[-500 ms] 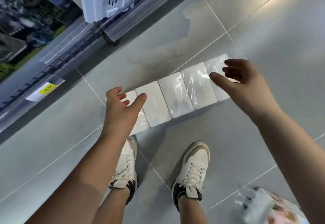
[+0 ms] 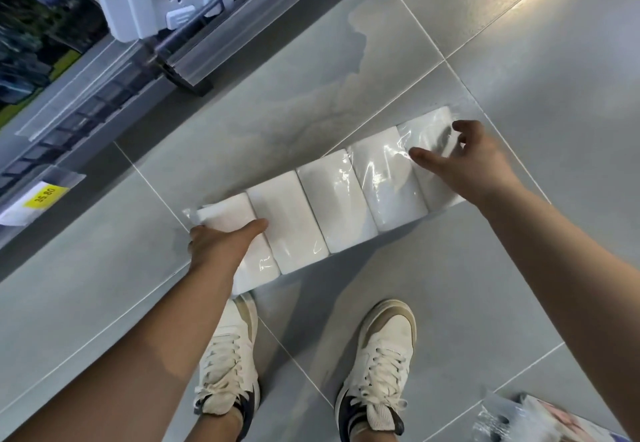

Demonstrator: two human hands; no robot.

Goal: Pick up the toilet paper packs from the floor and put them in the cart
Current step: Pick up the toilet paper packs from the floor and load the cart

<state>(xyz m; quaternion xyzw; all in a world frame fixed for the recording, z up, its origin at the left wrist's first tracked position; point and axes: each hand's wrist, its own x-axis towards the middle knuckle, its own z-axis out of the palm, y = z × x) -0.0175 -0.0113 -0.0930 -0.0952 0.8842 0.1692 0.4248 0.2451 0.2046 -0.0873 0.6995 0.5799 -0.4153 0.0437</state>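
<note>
One long clear-wrapped pack of five white toilet paper bundles lay slantwise on the grey tiled floor, just ahead of two white lace-up sneakers. The left hand gripped its left end, thumb across the top, fingers curled out of sight. The right hand held the right end, thumb on the wrap, fingers hooked over the far edge. A metal shop shelf with one yellow price tag ran along the left, and one other wrapped packet lay at lower right.

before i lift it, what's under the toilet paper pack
Only floor tiles show around the pack; the patch directly beneath it is covered.
</note>
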